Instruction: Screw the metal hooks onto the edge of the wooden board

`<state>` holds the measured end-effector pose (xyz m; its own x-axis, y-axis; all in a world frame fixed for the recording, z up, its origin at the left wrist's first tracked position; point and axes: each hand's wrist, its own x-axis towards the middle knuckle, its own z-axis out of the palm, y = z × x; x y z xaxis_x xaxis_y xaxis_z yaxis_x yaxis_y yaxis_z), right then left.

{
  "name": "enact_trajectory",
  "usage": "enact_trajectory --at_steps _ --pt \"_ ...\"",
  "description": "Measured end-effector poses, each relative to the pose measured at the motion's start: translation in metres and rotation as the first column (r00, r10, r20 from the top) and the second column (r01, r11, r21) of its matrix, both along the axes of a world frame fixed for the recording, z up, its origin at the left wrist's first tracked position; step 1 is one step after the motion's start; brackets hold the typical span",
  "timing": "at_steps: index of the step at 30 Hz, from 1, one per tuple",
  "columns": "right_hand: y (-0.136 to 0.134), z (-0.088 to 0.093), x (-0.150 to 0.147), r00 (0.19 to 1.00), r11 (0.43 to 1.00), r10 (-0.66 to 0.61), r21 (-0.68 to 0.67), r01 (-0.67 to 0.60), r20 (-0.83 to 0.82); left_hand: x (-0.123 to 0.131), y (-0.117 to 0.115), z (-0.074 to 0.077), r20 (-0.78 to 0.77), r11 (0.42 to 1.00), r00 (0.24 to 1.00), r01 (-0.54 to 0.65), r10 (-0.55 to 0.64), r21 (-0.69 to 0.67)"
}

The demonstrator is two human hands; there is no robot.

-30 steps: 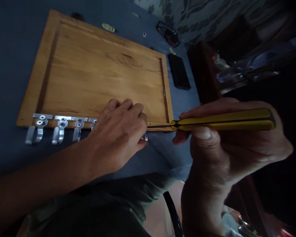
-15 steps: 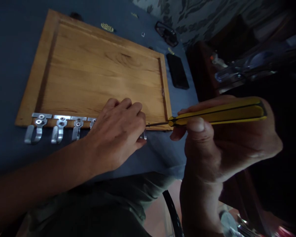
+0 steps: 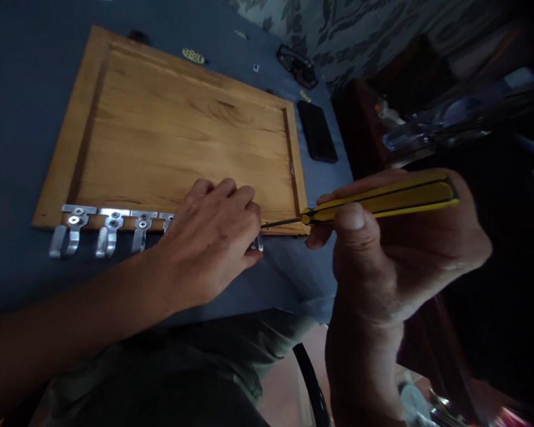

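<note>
A framed wooden board (image 3: 191, 130) lies on a blue-covered table, with several metal hooks (image 3: 74, 228) screwed in a row along its near edge. My left hand (image 3: 213, 243) is closed over that edge near its right end. A metal hook (image 3: 260, 242) pokes out between its thumb and fingers; most of it is hidden. In my right hand (image 3: 382, 249) is a yellow-handled screwdriver (image 3: 378, 198), gripped around the handle and held almost level. Its thin shaft points left and passes behind my left fingers, so the tip is hidden.
Past the board's right side lies a black phone (image 3: 317, 130). Dark-framed glasses (image 3: 297, 65) rest farther back, near small yellow cutouts (image 3: 193, 56). Cluttered, dim shelving (image 3: 409, 130) stands to the right. A black curved bar (image 3: 311, 382) is below the table edge.
My right hand and the screwdriver handle have shifted slightly left, and the handle's angle has changed a little. My left hand keeps its place on the board. The view has moved slightly.
</note>
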<state>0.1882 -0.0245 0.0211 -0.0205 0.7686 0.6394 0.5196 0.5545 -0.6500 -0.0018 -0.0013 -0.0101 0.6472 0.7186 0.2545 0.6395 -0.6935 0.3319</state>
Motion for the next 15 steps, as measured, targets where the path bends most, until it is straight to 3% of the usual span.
enact_trajectory --at_steps 3,10,15 --pt "0.0034 -0.0008 0.0 0.999 0.997 -0.017 0.072 0.014 0.045 0.0006 0.0011 0.0007 0.001 1.0 1.0 -0.007 0.008 -0.011" --pt "-0.0023 -0.0015 -0.0087 0.994 0.993 -0.105 0.049 0.105 0.003 0.0008 0.0018 0.0004 0.001 1.0 1.0 -0.011 0.011 -0.018" --pt "0.0002 -0.0019 -0.0082 0.998 0.996 -0.067 0.062 0.067 -0.009 0.002 0.0023 0.0011 -0.015 0.999 1.0 -0.017 0.016 -0.033"
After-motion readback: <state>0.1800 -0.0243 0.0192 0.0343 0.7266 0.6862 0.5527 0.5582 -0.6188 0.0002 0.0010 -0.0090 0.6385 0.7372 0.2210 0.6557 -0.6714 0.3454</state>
